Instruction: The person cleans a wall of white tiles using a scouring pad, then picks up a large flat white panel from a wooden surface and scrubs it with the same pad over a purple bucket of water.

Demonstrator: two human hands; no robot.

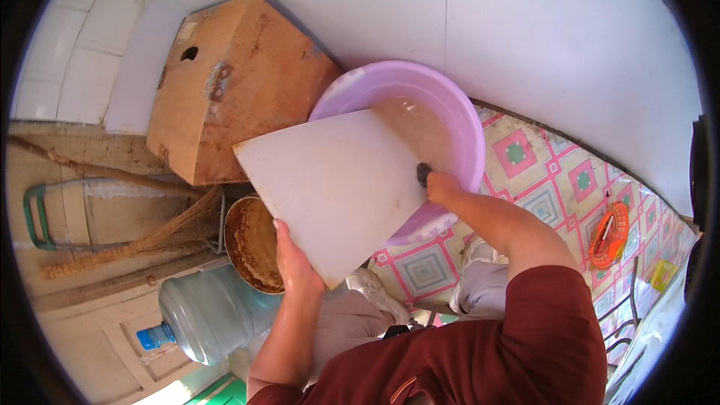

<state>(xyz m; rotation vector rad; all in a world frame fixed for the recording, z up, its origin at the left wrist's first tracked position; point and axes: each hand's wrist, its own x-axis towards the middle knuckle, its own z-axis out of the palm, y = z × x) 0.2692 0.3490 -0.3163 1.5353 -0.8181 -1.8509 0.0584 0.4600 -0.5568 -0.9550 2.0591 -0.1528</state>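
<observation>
A flat white panel (332, 185) slants across the rim of a pink-purple plastic basin (471, 124), its far end dipping into murky brownish water (419, 124). My left hand (298, 261) grips the panel by its near left edge, with the thumb lying along the top face. At the panel's right edge, over the basin, my right hand (441, 187) holds a dark scouring pad (424, 174) against or very close to the surface. The fingers of my right hand are partly hidden by the wrist and the pad.
A worn wooden box (259, 90) stands against the wall, left of the basin. A rusty-brown round pan (253, 244), a straw broom (163, 230) and a large water bottle (214, 309) are at my left. An orange plastic basket (610, 236) sits on the patterned floor at right.
</observation>
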